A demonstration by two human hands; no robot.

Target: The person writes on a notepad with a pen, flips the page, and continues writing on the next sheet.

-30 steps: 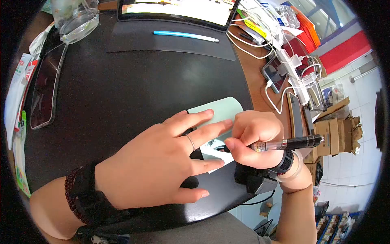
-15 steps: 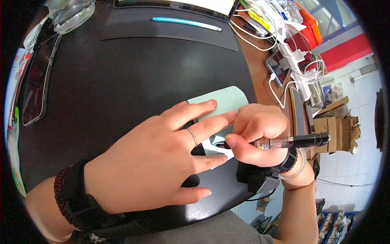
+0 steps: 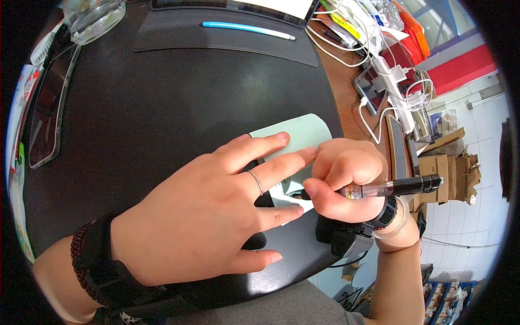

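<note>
Spread over a pale green sheet of paper (image 3: 303,130) is my left hand (image 3: 189,216), palm down, with its fingers apart and pressing the sheet. It wears a ring and, at the wrist, a dark strap and a beaded bracelet. My right hand (image 3: 346,173) is closed around a pen (image 3: 401,187) with a clear barrel and black end. The pen's tip points left at the paper's lower part, where small dark marks show between my fingers. Part of the sheet lies hidden under both hands.
A blue pen (image 3: 249,30) lies on the flap before a tablet screen (image 3: 276,8). At the left are a phone (image 3: 54,108) and a glass jar (image 3: 95,21). White cables and a power strip (image 3: 398,97) fill the right side, with cardboard boxes (image 3: 449,173) beyond.
The pen in my right hand has shifted very slightly, its tip staying at the paper. My left hand holds its place on the sheet.
</note>
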